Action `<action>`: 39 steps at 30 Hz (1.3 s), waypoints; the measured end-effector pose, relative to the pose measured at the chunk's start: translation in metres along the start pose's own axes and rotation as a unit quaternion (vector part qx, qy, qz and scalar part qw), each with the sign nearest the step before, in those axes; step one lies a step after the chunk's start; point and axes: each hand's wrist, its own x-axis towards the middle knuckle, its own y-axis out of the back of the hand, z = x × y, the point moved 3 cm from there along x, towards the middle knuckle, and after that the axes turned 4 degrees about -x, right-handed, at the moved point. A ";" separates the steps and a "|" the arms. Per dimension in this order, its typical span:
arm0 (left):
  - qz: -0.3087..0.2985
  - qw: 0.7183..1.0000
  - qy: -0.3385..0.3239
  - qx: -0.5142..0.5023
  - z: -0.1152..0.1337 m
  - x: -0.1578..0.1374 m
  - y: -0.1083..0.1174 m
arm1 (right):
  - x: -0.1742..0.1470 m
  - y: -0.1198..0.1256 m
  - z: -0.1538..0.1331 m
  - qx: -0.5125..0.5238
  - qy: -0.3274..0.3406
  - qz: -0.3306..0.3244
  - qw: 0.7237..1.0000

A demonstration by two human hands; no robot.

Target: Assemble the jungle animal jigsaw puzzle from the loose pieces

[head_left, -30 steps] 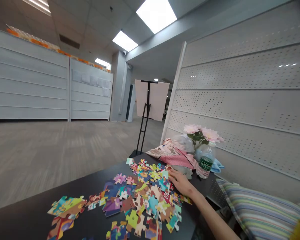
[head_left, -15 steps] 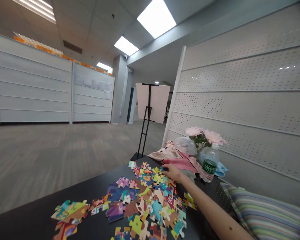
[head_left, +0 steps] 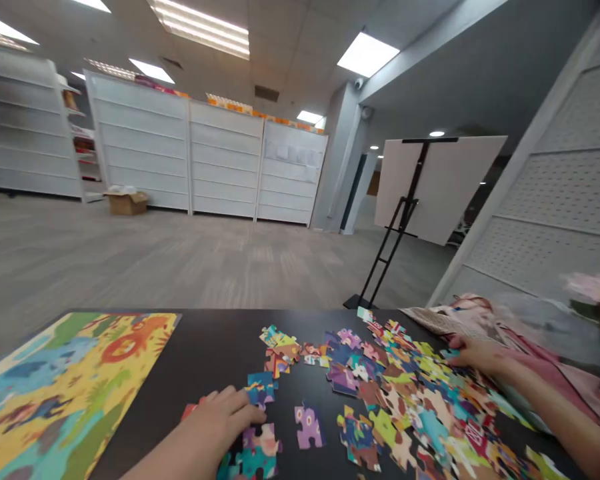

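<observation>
My left hand [head_left: 225, 417] lies palm down on the dark table, fingers stretched over a small group of joined jigsaw pieces [head_left: 261, 452]; its palm side is hidden. A blue piece [head_left: 261, 388] lies just beyond its fingertips, and a lone purple piece [head_left: 309, 425] is to its right. At the far side of the heap of loose jigsaw pieces [head_left: 420, 387], my right hand [head_left: 473, 353] has its fingertips bent onto a teal jigsaw piece [head_left: 450, 354]. Another small cluster of pieces [head_left: 280, 347] sits beyond the left hand.
On the left lies a colourful picture sheet [head_left: 95, 360] with animals. Pink cloth [head_left: 540, 367] and clear plastic crowd the right end of the table [head_left: 205, 333], near a pink flower [head_left: 597, 287]. An easel [head_left: 395, 227] stands behind, before a perforated panel [head_left: 555, 200].
The view has swung left, bringing the picture sheet and my left hand into sight. My right hand remains at the far edge of the heap. The bottle and striped cushion have left the view.
</observation>
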 end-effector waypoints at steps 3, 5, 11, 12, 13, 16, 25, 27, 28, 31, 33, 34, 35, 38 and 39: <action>-0.024 0.999 0.030 -0.027 0.010 -0.002 0.005 | 0.000 0.007 -0.032 0.016 0.026 -0.058 0.998; -0.045 0.997 0.039 -0.043 0.015 -0.003 0.008 | -0.018 -0.002 -0.070 0.050 0.067 -0.089 0.993; -0.023 0.995 0.069 -0.069 0.011 -0.004 0.010 | -0.144 -0.078 -0.219 0.260 0.220 -0.336 0.878; -0.017 0.994 0.073 -0.077 0.008 -0.003 0.008 | -0.160 -0.086 -0.235 0.273 0.228 -0.337 0.872; -0.011 0.993 0.076 -0.086 0.005 -0.003 0.005 | -0.172 -0.093 -0.246 0.283 0.229 -0.348 0.864; 0.011 0.993 0.066 -0.100 0.003 0.001 -0.002 | -0.191 -0.107 -0.256 0.316 0.208 -0.379 0.844; -0.006 0.997 0.037 -0.071 0.013 0.003 -0.020 | -0.200 -0.114 -0.244 0.329 0.212 -0.402 0.828; -0.007 0.997 0.035 -0.068 0.011 0.003 -0.022 | -0.201 -0.110 -0.247 0.328 0.214 -0.398 0.829; -0.001 0.997 0.030 -0.069 0.010 0.003 -0.023 | -0.202 -0.109 -0.249 0.330 0.215 -0.396 0.830; 0.033 0.995 0.010 -0.091 0.006 0.002 -0.024 | -0.202 -0.104 -0.252 0.343 0.222 -0.388 0.826; 0.054 0.992 0.004 -0.112 0.002 0.001 -0.026 | -0.203 -0.104 -0.252 0.354 0.222 -0.386 0.823; 0.062 0.991 0.002 -0.120 0.000 0.000 -0.027 | -0.204 -0.104 -0.252 0.361 0.220 -0.386 0.820; 0.071 0.990 -0.002 -0.125 -0.001 -0.001 -0.028 | -0.205 -0.105 -0.252 0.372 0.217 -0.387 0.815; 0.088 0.987 -0.017 -0.136 -0.004 -0.003 -0.031 | -0.209 -0.108 -0.252 0.410 0.204 -0.398 0.795; 0.088 0.986 -0.022 -0.138 -0.004 -0.003 -0.031 | -0.210 -0.109 -0.253 0.419 0.202 -0.401 0.789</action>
